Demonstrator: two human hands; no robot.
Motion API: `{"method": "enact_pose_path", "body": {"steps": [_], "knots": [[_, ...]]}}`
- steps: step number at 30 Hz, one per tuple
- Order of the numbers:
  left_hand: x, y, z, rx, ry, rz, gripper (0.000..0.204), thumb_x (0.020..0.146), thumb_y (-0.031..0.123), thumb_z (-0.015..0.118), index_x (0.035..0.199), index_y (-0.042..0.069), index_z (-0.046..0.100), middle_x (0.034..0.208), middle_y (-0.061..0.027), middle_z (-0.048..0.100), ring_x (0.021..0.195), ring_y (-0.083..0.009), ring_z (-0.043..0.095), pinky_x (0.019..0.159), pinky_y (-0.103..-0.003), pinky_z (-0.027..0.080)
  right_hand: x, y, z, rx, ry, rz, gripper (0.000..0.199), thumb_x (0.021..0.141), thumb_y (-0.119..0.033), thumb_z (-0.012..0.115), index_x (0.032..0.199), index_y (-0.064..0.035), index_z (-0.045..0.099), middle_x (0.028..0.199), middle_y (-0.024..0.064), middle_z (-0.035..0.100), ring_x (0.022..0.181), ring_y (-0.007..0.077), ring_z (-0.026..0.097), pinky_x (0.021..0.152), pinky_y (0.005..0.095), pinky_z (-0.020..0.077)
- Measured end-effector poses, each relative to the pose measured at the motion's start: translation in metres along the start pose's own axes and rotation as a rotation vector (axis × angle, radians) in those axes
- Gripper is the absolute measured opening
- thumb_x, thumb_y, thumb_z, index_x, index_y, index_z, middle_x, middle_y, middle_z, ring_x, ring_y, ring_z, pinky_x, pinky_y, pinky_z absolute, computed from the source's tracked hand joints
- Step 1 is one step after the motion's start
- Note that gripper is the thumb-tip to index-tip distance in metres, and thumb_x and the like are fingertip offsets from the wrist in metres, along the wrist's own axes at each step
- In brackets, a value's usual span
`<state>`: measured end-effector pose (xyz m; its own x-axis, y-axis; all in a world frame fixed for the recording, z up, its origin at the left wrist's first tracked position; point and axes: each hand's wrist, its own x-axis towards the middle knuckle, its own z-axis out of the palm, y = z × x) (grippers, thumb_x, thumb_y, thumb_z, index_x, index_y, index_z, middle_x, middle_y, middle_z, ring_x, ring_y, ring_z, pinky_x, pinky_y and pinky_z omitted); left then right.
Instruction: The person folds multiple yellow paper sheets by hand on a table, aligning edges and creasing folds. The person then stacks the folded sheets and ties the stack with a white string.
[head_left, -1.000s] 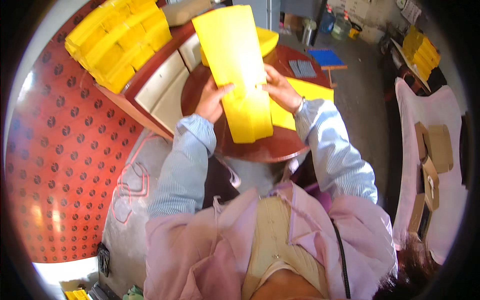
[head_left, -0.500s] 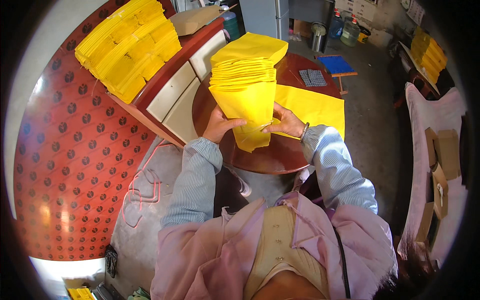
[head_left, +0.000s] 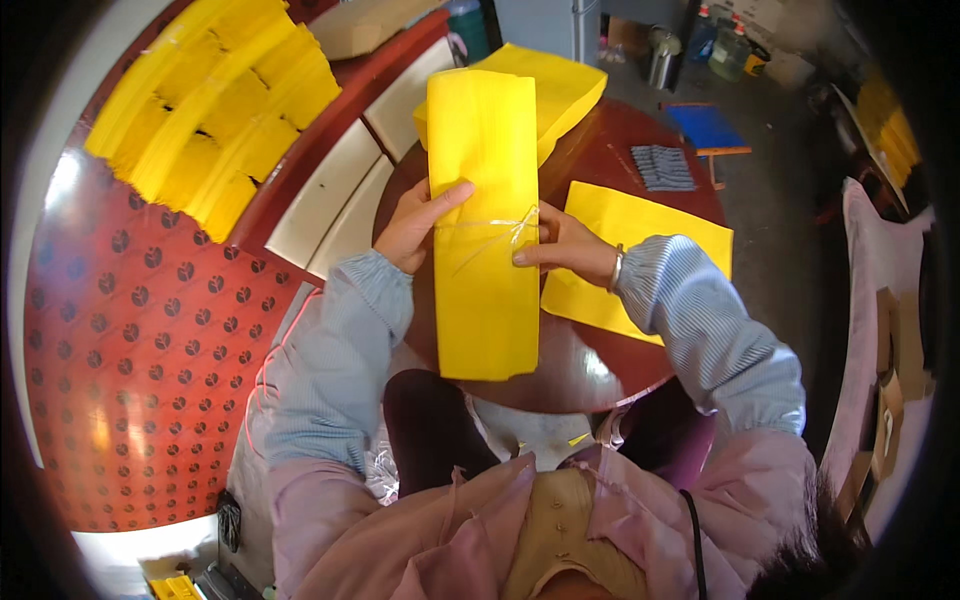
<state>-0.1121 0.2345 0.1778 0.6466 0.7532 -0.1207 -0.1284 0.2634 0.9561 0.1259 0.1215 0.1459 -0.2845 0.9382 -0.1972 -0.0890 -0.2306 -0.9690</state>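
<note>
A long bundle of folded yellow sheets (head_left: 485, 320), cloth-like in look, is held up in front of me with its flat face showing. Thin clear string (head_left: 515, 225) runs round its middle and is tied in a knot near the right edge. My left hand (head_left: 412, 228) grips the left edge, thumb on the face and fingers behind. On the right edge my right hand (head_left: 575, 250) pinches the bundle beside the knot. Behind it, more folded yellow material (head_left: 570, 90) lies on the round dark-red table (head_left: 630, 370). A flat yellow piece (head_left: 650, 255) rests at the right.
Striped grey folded pieces (head_left: 663, 167) lie at the table's far right. Beyond stands a blue-topped folding stool (head_left: 708, 125). To the left, a large heap of yellow bundles (head_left: 220, 110) tops a red-edged cabinet (head_left: 330, 200), next to a red patterned surface (head_left: 150, 350).
The bundle has turned from a tilted pose showing its layered far end to one with its flat face toward me. Both hands keep hold of its edges, and the view has shifted slightly.
</note>
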Motion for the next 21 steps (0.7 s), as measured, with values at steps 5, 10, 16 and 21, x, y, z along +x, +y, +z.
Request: {"method": "enact_pose_path", "body": {"steps": [5, 10, 16, 21], "knots": [[0.026, 0.004, -0.032, 0.031, -0.002, -0.083, 0.066, 0.092, 0.022, 0.084, 0.144, -0.001, 0.051, 0.133, -0.0128, 0.067, 0.122, -0.0208, 0.065, 0.106, -0.035, 0.052, 0.044, 0.027, -0.002, 0.303, -0.082, -0.023, 0.087, 0.087, 0.000, 0.082, 0.157, -0.0092, 0.031, 0.151, 0.0116, 0.054, 0.130, 0.0215, 0.060, 0.105, 0.0393, 0.0537], [0.039, 0.027, -0.057, 0.398, -0.046, -0.149, 0.071, 0.090, 0.025, 0.086, 0.145, -0.001, 0.049, 0.131, -0.0126, 0.067, 0.121, -0.0193, 0.064, 0.102, -0.035, 0.052, 0.081, 0.042, -0.001, 0.233, -0.208, 0.119, 0.071, 0.081, 0.001, 0.087, 0.143, -0.0038, 0.052, 0.132, 0.0079, 0.066, 0.122, 0.0197, 0.064, 0.099, 0.0375, 0.0564], [0.007, 0.062, -0.075, 0.021, -0.023, -0.321, 0.109, 0.090, 0.041, 0.084, 0.165, 0.000, 0.016, 0.144, -0.0192, 0.056, 0.131, -0.0229, 0.056, 0.108, -0.037, 0.047, 0.074, 0.041, 0.015, 0.562, -0.182, 0.113, 0.064, 0.077, 0.007, 0.086, 0.135, -0.0010, 0.060, 0.123, 0.0086, 0.071, 0.114, 0.0223, 0.069, 0.091, 0.0368, 0.0605], [-0.063, 0.115, -0.071, 0.209, -0.034, -0.428, 0.107, 0.086, 0.033, 0.089, 0.165, 0.003, 0.023, 0.149, -0.0147, 0.054, 0.137, -0.0234, 0.053, 0.115, -0.039, 0.042, 0.070, 0.016, 0.018, 0.706, -0.125, 0.070, 0.062, 0.077, 0.015, 0.076, 0.134, -0.0007, 0.060, 0.125, 0.0104, 0.069, 0.113, 0.0252, 0.069, 0.093, 0.0392, 0.0602]]}}
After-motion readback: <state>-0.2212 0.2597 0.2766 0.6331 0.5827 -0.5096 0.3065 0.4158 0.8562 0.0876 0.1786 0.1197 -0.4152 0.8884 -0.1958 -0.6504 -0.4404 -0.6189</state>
